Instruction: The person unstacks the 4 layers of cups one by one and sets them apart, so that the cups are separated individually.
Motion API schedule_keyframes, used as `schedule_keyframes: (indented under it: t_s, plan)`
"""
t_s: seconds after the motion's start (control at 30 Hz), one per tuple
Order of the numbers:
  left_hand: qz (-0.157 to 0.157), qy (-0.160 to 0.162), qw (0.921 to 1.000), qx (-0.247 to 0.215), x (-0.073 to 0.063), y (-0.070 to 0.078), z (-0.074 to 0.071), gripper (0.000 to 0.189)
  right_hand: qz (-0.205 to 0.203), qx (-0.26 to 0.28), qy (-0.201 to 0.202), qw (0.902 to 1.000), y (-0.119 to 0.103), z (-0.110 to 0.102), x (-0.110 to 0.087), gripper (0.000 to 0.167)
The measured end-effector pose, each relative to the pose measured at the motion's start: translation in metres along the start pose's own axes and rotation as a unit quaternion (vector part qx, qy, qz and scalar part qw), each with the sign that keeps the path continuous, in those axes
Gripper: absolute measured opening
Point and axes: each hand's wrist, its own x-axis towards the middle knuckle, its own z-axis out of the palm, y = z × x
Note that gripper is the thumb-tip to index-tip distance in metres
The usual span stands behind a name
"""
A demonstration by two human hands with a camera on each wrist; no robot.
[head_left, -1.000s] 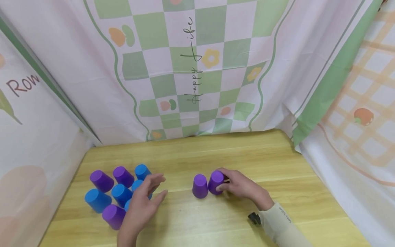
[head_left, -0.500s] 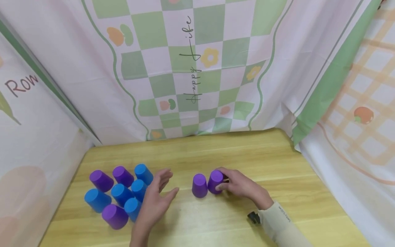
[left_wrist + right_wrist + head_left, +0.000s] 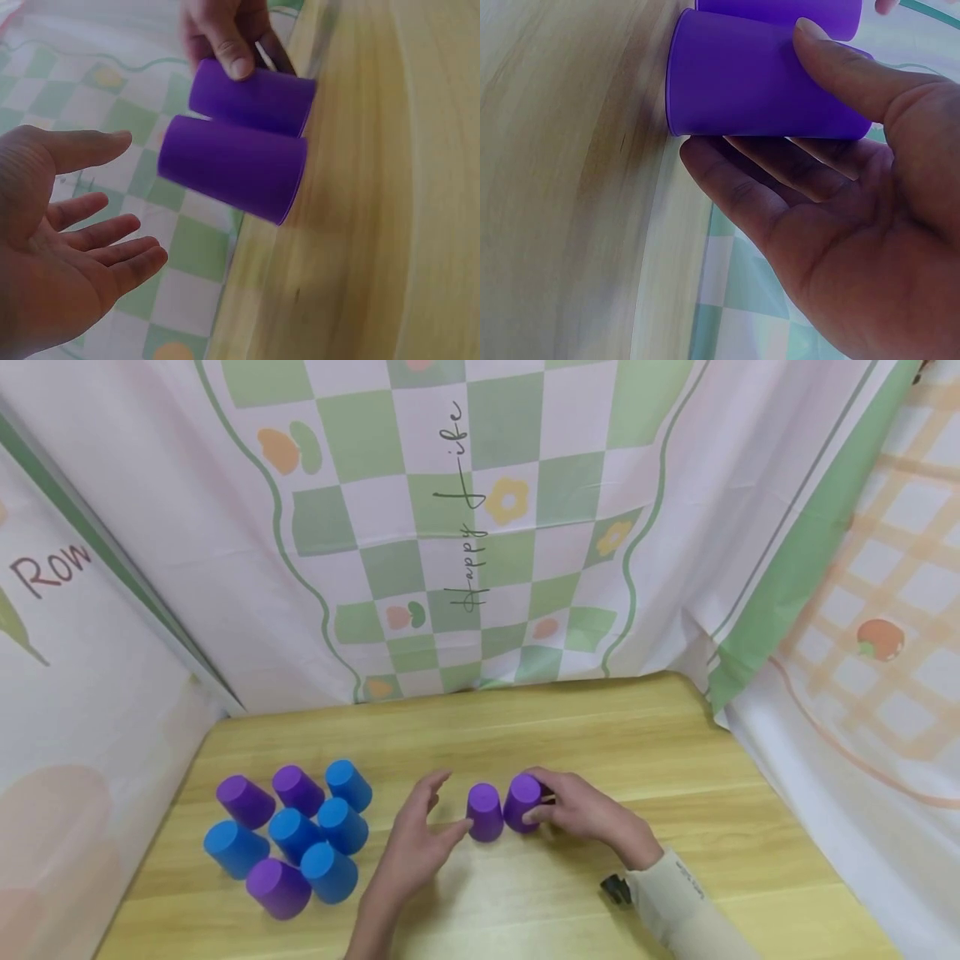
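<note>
Two purple plastic cups stand upside down side by side near the middle of the wooden table. My right hand (image 3: 588,814) grips the right purple cup (image 3: 522,803), thumb on its near side and fingers round the far side, as the right wrist view also shows. The left purple cup (image 3: 484,814) stands beside it, and nobody holds it. My left hand (image 3: 420,839) is just left of that cup, thumb and fingers spread apart. In the left wrist view a gap shows between the left hand (image 3: 71,247) and the nearer cup (image 3: 232,169).
At the left of the table (image 3: 600,718) stands a group of several upturned cups, blue ones (image 3: 330,872) and purple ones (image 3: 279,889). A small black object (image 3: 617,890) sits by the right sleeve (image 3: 686,902). Printed cloth (image 3: 480,527) hangs behind the table.
My left hand has moved right, from over the blue cups to beside the left purple cup. My right hand keeps its grip on the right purple cup and has hardly moved.
</note>
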Motion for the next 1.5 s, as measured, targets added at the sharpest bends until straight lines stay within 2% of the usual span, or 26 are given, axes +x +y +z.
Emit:
schedule_keyframes:
  t_s: [0.23, 0.57, 0.9, 1.5]
  plan:
    - [0.012, -0.026, 0.9996, -0.003, 0.008, 0.001, 0.013, 0.078, -0.017, -0.002, -0.003, 0.9999, 0.001, -0.001, 0.0, 0.038]
    - [0.01, -0.042, 0.999, 0.007, 0.016, 0.003, 0.022, 0.08, -0.012, -0.002, -0.002, 0.9999, 0.001, -0.001, 0.0, 0.04]
    - [0.031, -0.056, 0.998, 0.003, 0.021, 0.005, 0.033, 0.079, -0.014, 0.008, -0.002, 0.9999, 0.002, -0.001, 0.001, 0.039]
    - [0.044, -0.058, 0.9968, 0.033, 0.023, -0.002, 0.035, 0.067, -0.014, 0.001, 0.002, 0.9999, 0.002, 0.0, 0.001, 0.037]
